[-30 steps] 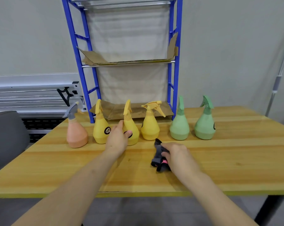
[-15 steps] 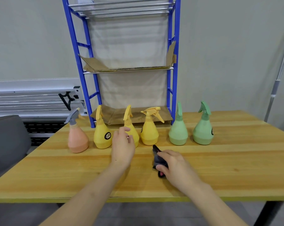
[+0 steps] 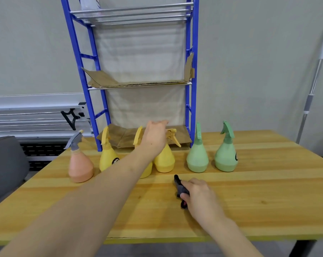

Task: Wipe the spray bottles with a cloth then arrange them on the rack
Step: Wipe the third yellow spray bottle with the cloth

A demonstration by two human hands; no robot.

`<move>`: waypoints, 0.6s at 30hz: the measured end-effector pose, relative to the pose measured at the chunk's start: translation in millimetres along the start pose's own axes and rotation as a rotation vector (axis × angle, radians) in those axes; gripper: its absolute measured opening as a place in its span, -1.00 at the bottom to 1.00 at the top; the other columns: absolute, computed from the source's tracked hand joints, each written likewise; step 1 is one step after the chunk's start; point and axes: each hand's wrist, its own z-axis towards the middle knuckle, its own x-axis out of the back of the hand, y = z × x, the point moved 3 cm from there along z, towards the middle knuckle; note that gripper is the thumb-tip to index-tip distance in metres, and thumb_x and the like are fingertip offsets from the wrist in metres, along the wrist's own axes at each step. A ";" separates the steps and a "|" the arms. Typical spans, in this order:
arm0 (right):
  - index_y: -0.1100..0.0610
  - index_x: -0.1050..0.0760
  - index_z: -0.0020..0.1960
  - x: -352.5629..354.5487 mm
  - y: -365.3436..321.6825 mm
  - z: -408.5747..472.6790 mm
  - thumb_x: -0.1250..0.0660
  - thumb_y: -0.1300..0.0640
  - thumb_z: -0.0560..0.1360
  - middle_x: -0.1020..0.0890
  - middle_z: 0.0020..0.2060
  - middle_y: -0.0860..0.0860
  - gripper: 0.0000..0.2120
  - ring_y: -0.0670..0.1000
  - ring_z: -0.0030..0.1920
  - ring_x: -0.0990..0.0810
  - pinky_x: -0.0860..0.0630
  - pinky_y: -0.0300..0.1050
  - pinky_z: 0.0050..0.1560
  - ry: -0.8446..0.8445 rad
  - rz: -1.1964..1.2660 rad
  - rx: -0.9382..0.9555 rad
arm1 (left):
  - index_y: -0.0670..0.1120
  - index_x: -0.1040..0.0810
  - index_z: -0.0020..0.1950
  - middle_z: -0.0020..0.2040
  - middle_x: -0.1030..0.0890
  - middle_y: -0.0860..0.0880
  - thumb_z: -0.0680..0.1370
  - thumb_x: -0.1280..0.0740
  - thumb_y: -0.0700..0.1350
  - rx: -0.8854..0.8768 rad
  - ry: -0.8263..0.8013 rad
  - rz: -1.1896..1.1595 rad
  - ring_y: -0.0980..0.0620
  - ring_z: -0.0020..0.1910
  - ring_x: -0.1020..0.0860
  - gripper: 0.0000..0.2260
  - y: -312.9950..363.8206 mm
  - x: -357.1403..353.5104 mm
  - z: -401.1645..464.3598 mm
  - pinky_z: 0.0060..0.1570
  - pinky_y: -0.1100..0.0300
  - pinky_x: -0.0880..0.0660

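Observation:
Six spray bottles stand in a row on the wooden table [image 3: 249,191]: an orange one with a grey trigger [image 3: 81,168], three yellow ones [image 3: 107,160] [image 3: 138,133] [image 3: 165,160] and two green ones [image 3: 197,158] [image 3: 226,156]. My left hand [image 3: 155,135] hovers over the head of the right-hand yellow bottle, fingers stretched forward and holding nothing; my forearm hides most of the middle yellow bottle. My right hand [image 3: 201,196] rests on the table and grips a dark cloth [image 3: 179,186]. The blue rack [image 3: 193,71] stands behind the bottles.
Cardboard sheets line the rack's middle shelf [image 3: 138,83] and bottom shelf [image 3: 127,138]. A white object [image 3: 90,4] sits on the top shelf. A grey chair [image 3: 4,164] is at the left, a metal pole [image 3: 313,86] leans at the right.
My left hand has lifted from the middle yellow bottle and moved forward and right, over the right-hand yellow bottle's head. The right hand stays on the cloth.

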 end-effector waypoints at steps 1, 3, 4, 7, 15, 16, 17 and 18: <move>-0.05 -0.54 0.34 0.9 -0.9 1.1 -0.35 0.02 0.62 -0.56 0.11 -0.13 -0.70 -0.01 0.15 -0.49 -0.46 -0.16 0.08 -0.003 -0.001 -0.003 | -0.07 -0.47 0.49 0.22 -0.61 -0.16 0.70 -0.22 -0.19 0.002 -0.028 0.030 -0.14 0.32 -0.43 -0.66 -2.1 -1.4 3.8 0.25 -0.03 -0.47; -0.04 -0.52 0.38 2.1 -2.4 2.9 -0.34 0.02 0.63 -0.56 0.16 -0.11 -0.67 0.00 0.19 -0.49 -0.48 -0.14 0.13 -0.011 -0.006 -0.008 | -0.07 -0.58 0.36 0.10 -0.63 -0.14 0.71 -0.22 -0.15 -0.004 -0.051 0.047 -0.11 0.20 -0.47 -0.74 -4.2 -3.9 7.3 0.08 0.02 -0.49; -0.04 -0.52 0.39 2.2 -2.6 3.4 -0.34 0.02 0.63 -0.56 0.17 -0.11 -0.66 0.00 0.20 -0.50 -0.49 -0.13 0.15 -0.014 -0.005 -0.011 | -0.06 -0.62 0.31 0.07 -0.63 -0.11 0.71 -0.22 -0.14 -0.012 -0.051 0.044 -0.07 0.14 -0.48 -0.76 -4.7 -4.8 7.5 0.01 0.07 -0.46; -0.04 -0.55 0.37 1.8 -1.7 4.0 -0.34 0.01 0.63 -0.55 0.15 -0.11 -0.69 -0.01 0.18 -0.49 -0.50 -0.12 0.12 -0.024 0.002 -0.018 | -0.04 -0.66 0.20 0.03 -0.62 -0.06 0.70 -0.24 -0.10 -0.010 -0.053 0.018 0.01 -0.01 -0.47 -0.79 -4.0 -5.5 5.5 -0.08 0.14 -0.39; -0.04 -0.57 0.30 5.4 -2.0 -5.0 -0.32 0.03 0.64 -0.53 0.10 -0.12 -0.76 -0.01 0.17 -0.47 -0.48 -0.15 0.08 -0.012 0.040 -0.059 | 0.03 -0.38 -0.29 -0.18 -0.51 0.05 0.71 -0.20 -0.05 -0.079 -0.035 0.132 -0.06 0.01 -0.40 -0.65 3.9 10.3 -26.4 -0.06 0.01 -0.37; -0.04 -0.57 0.29 7.4 -1.1 -9.2 -0.32 0.04 0.64 -0.53 0.10 -0.12 -0.76 -0.01 0.16 -0.48 -0.47 -0.16 0.06 0.011 0.062 -0.073 | 0.04 -0.37 -0.30 -0.15 -0.53 0.05 0.71 -0.20 -0.05 -0.088 -0.034 0.140 -0.05 0.02 -0.39 -0.65 3.2 13.2 -33.0 -0.02 0.01 -0.38; -0.04 -0.56 0.29 9.9 -0.1 -13.9 -0.33 0.04 0.63 -0.53 0.09 -0.12 -0.76 -0.01 0.15 -0.48 -0.44 -0.17 0.02 0.042 0.087 -0.089 | 0.05 -0.36 -0.30 -0.12 -0.55 0.05 0.71 -0.20 -0.04 -0.098 -0.032 0.149 -0.03 0.02 -0.37 -0.64 2.1 16.0 -39.4 -0.01 0.01 -0.37; -0.02 -0.56 0.29 12.3 0.7 -18.5 -0.33 0.04 0.63 -0.53 0.09 -0.12 -0.76 -0.02 0.14 -0.49 -0.41 -0.19 -0.02 0.079 0.116 -0.105 | 0.06 -0.34 -0.30 -0.10 -0.55 0.05 0.71 -0.20 -0.04 -0.110 -0.026 0.159 -0.01 0.02 -0.35 -0.64 1.0 19.1 -45.9 -0.02 0.03 -0.35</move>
